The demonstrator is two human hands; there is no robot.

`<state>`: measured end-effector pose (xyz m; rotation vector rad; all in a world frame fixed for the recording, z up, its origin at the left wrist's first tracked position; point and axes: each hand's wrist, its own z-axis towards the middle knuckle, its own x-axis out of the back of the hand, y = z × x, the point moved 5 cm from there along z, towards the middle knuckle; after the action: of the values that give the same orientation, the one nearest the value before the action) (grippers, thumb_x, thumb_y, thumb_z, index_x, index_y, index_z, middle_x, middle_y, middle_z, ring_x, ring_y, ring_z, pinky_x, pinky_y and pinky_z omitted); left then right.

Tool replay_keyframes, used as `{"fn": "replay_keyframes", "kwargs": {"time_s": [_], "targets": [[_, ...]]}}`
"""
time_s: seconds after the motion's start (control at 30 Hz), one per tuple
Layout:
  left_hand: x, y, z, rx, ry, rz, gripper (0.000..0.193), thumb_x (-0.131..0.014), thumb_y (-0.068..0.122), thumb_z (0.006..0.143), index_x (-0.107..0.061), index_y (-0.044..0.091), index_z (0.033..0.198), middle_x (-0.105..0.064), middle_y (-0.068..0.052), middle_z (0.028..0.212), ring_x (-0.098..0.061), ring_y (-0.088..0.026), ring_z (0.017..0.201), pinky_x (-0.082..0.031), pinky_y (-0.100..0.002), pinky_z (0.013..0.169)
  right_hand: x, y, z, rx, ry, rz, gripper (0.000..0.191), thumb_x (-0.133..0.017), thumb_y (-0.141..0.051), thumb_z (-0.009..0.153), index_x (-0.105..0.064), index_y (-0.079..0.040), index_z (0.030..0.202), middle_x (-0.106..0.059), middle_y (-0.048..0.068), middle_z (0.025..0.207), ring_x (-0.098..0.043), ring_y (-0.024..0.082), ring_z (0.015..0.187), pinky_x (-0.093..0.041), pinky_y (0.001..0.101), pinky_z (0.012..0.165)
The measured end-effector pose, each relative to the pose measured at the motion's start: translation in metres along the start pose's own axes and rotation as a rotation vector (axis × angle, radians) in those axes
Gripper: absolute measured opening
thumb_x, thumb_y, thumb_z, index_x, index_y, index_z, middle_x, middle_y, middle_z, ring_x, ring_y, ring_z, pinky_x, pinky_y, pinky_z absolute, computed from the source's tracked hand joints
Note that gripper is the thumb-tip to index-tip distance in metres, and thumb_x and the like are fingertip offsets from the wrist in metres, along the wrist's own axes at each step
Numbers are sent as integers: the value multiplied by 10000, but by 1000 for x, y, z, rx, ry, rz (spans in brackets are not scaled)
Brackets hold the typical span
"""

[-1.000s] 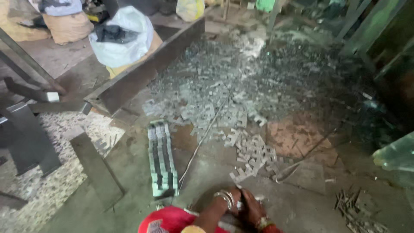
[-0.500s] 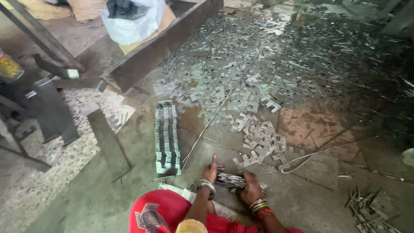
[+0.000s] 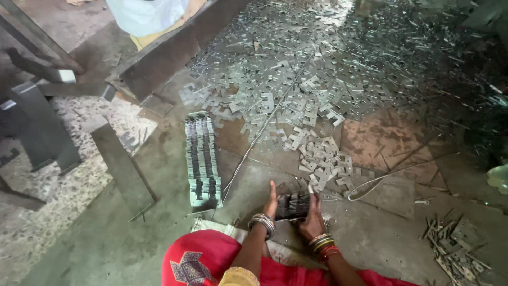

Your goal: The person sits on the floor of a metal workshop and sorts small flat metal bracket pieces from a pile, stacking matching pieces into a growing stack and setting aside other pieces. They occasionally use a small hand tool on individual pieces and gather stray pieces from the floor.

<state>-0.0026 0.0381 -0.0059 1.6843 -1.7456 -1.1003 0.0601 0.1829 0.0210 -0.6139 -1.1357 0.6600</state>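
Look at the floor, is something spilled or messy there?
Yes. Small flat metal plates lie scattered loose across the floor, unlike the neat stacked row. The left hand and right hand press a small stack of plates together between them.

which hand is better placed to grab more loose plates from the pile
Probably the right hand. It sits on the side of the held stack nearest the loose plates, which lie just beyond it. The left hand braces the stack's other end, closer to the long finished row.

White plastic sack (image 3: 145, 15), bulging, at top edge left of centre, behind dark steel beam (image 3: 174, 50).
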Motion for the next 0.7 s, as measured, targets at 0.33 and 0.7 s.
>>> {"fn": "replay_keyframes", "kwargs": {"time_s": [0.33,0.7], "targets": [[1,-13,21,-231,216,134,944,-251,784,935,-746,55,1271,-700,-137,1304,-613,-254,1213,-411,-370,1087,5,20,7,-155,-78,-159,1049,-875,-91,538,-367,-50,1455,-486,254,1386,-472,464,1306,-425,454,1149],[-10,-11,22,-255,102,-98,785,-253,711,984,-671,162,1357,-766,-35,1037,-680,-136,989,-482,-332,959,-1,10,1,-122,-97,14,1260,-913,-133,499,-205,15,1530,-334,285,1505,-429,470,1344,-398,460,1121]]}}
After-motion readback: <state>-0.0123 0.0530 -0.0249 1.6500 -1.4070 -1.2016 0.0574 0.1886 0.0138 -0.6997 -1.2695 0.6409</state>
